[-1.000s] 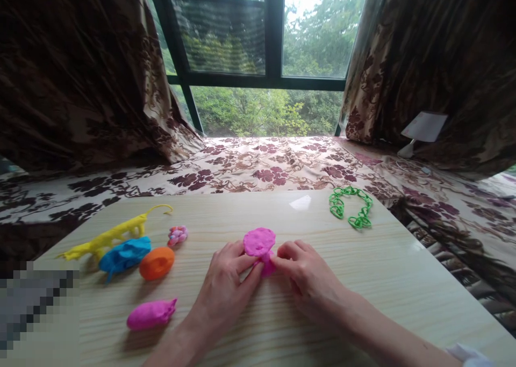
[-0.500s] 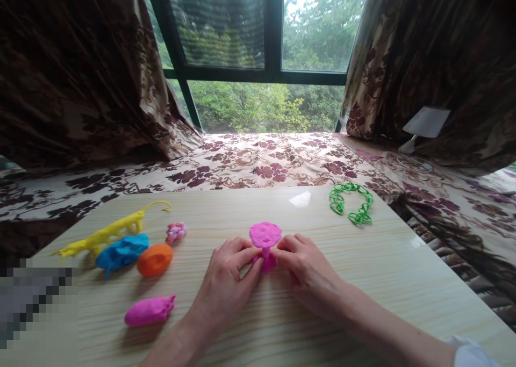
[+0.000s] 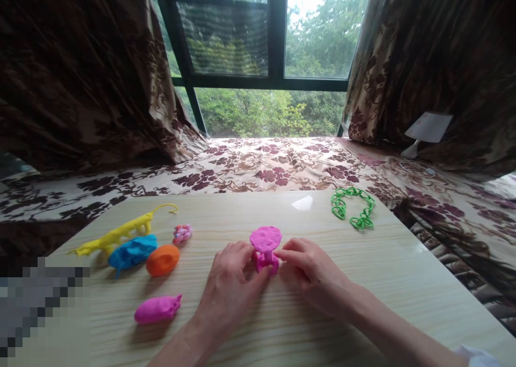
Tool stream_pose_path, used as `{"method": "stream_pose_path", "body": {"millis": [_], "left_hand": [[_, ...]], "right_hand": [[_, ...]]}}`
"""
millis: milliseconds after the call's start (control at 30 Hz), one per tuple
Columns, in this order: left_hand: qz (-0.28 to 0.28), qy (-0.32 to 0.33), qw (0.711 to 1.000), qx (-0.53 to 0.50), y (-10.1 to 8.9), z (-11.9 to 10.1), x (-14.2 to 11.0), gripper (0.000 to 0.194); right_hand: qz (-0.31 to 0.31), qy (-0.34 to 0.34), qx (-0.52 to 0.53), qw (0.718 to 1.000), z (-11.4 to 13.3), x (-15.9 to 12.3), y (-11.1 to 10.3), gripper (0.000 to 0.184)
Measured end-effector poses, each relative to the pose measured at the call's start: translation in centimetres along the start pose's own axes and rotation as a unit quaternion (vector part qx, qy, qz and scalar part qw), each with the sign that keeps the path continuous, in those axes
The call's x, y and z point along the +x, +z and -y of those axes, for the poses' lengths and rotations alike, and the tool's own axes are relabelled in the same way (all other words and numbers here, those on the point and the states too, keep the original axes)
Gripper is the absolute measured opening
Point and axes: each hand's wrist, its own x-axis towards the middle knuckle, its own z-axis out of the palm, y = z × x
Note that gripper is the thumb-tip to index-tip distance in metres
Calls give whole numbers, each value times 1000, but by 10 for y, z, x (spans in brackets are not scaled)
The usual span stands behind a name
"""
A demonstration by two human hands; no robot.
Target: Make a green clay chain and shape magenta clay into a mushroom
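A pink modelling-clay stand [image 3: 266, 239], with a round flat top on a short stem, stands upright on the table in front of me. My left hand [image 3: 236, 273] is closed round the left side of its base, thumb in front and fingers behind. From the right, my right hand [image 3: 308, 265] reaches in with bent fingers close together, their tips at the base's right edge; its thumb is mostly hidden. The lower part of the base shows between my hands, with pink clay curving up round the stem.
On the table [image 3: 350, 324], to the left, lie a yellow clay animal [image 3: 129, 230], a blue clay piece [image 3: 133, 251], an orange clay disc [image 3: 163, 260], a pink clay piece [image 3: 157, 309] and a small multicoloured cluster [image 3: 183, 232]. A green chain [image 3: 353, 208] lies back right; a lamp [image 3: 427, 128] stands beyond.
The base of the pink stand now shows more clay raised round the stem. My left thumb has shifted right and lower across its front. The whole view has tilted slightly.
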Motion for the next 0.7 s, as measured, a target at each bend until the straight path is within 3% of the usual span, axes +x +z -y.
{"method": "stream_pose_path", "body": {"millis": [100,533,700], "left_hand": [[49,22,998,15,-3,0,0,12],[66,20,997,-21,-1,1,-1,11],[79,16,996,-32,-2,-1,1,16]], "right_hand": [[5,-6,-21,1000,3,-1,3,44],[26,-18,-115,993,13,-6,14,25],[17,-16,-99,995,10,-6,6,35]]}}
